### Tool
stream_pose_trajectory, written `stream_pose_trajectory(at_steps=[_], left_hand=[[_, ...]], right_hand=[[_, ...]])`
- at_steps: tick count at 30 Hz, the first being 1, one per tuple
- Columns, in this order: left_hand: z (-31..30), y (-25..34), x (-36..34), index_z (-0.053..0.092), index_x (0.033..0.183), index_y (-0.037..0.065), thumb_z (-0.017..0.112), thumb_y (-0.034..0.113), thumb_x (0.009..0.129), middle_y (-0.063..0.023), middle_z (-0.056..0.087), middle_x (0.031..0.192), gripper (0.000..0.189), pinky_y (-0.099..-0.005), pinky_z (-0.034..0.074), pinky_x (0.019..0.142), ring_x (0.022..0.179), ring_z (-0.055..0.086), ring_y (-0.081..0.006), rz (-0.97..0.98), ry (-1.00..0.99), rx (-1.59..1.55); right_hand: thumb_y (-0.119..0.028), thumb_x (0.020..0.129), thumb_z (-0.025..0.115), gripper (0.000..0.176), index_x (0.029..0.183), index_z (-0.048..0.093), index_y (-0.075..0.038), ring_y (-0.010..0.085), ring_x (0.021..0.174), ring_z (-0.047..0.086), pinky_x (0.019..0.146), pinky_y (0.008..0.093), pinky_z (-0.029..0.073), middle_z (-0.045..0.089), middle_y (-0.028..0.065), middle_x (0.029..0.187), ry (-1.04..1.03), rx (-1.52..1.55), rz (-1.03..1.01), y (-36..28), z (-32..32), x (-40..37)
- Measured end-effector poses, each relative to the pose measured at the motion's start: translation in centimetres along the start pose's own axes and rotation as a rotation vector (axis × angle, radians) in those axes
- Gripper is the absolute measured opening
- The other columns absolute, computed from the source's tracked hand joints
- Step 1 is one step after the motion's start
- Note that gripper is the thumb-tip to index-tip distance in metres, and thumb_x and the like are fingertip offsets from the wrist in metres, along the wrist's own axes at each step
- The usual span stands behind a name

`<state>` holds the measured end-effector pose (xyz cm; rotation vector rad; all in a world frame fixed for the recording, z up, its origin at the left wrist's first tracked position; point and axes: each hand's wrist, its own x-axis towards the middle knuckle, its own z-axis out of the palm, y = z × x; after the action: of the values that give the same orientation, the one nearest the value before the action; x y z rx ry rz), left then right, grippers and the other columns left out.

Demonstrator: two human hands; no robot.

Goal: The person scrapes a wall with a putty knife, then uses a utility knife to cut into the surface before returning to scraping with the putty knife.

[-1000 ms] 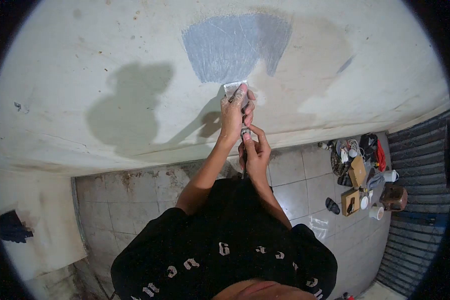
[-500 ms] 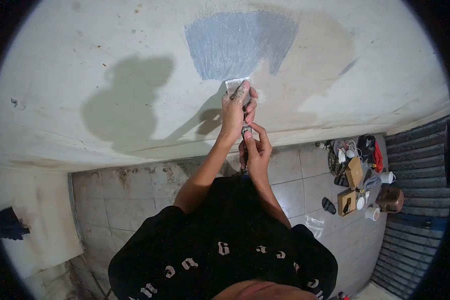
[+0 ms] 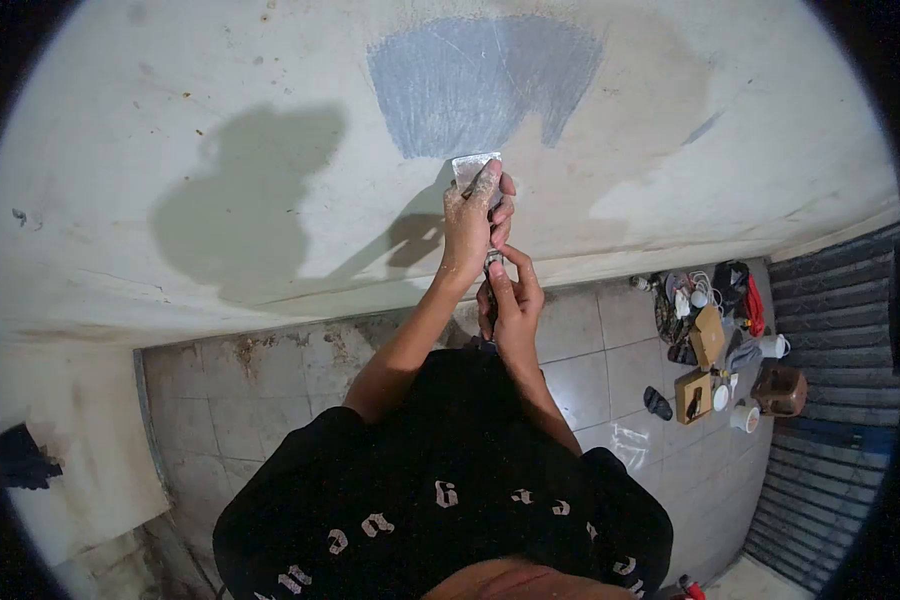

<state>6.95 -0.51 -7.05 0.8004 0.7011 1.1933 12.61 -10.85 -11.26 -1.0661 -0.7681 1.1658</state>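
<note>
The left hand (image 3: 468,225) is pressing its closed fingers flat on the scraper (image 3: 473,167), apparently to bear the blade against the wall (image 3: 670,120), while the right hand (image 3: 510,300) is wrapping tightly round the handle below to steer. The blade is protruding just above the left fingertips, touching the grey patch's (image 3: 480,80) lower edge.
</note>
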Motion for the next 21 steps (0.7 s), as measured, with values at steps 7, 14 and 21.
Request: stream_pose_trajectory(at_steps=[7,14,21], left_hand=[[1.2,1.6,-0.2,0.053,0.077,0.004,0.053,0.036,0.097,0.0021,0.039,0.051,0.038,-0.0217,0.025,0.033,0.035,0.034,-0.0058,-0.03,0.007,-0.011],[2.9,2.1,0.9,0.053,0.075,0.005,0.054,0.035,0.096,0.0019,0.04,0.05,0.037,-0.0222,0.025,0.033,0.035,0.034,-0.0059,0.047,-0.08,0.005],[0.9,0.2,0.5,0.053,0.08,0.007,0.056,0.041,0.095,0.0019,0.04,0.051,0.037,-0.0225,0.025,0.033,0.035,0.034,-0.0069,-0.041,-0.034,-0.001]], right_hand=[[-0.02,0.099,0.053,0.028,0.123,0.052,-0.006,0.0054,0.037,0.036,0.033,0.0228,0.025,0.045,-0.0017,0.051,0.084,-0.036,-0.032,-1.2,1.0,-0.2],[-0.021,0.099,0.052,0.03,0.123,0.051,-0.004,0.0046,0.036,0.035,0.033,0.023,0.023,0.043,-0.0029,0.05,0.08,-0.071,-0.129,-2.4,0.6,1.2],[-0.024,0.099,0.053,0.033,0.125,0.051,-0.004,0.0053,0.035,0.033,0.032,0.0235,0.024,0.043,-0.0019,0.049,0.099,-0.026,-0.039,-1.1,0.8,-0.2]])
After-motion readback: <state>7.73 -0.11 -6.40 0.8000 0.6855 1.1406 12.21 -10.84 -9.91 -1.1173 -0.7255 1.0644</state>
